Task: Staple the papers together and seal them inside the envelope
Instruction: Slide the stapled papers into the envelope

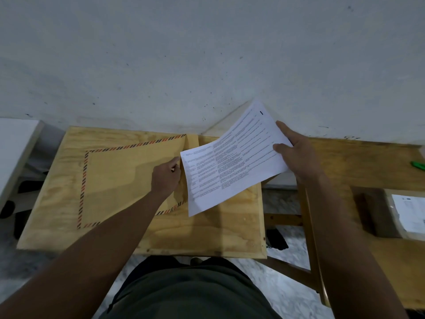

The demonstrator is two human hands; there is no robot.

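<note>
A large brown envelope [119, 176] with a red-and-black striped border lies flat on a plywood board [218, 233]. My left hand [165, 177] rests on the envelope's right end, fingers pinched at the open edge. My right hand [296, 153] grips the far right edge of the white printed papers [232, 162], held tilted above the board, their near left corner close to the envelope's opening. A dark staple mark shows at the papers' far corner. A green object, possibly the stapler [418, 165], lies at the far right edge of the wooden table.
A wooden table [358, 166] runs along the right, bearing a brown parcel [395, 212] with a white label. A white wall stands close behind. A white surface [13, 143] sits at the far left. Marbled floor and my lap lie below.
</note>
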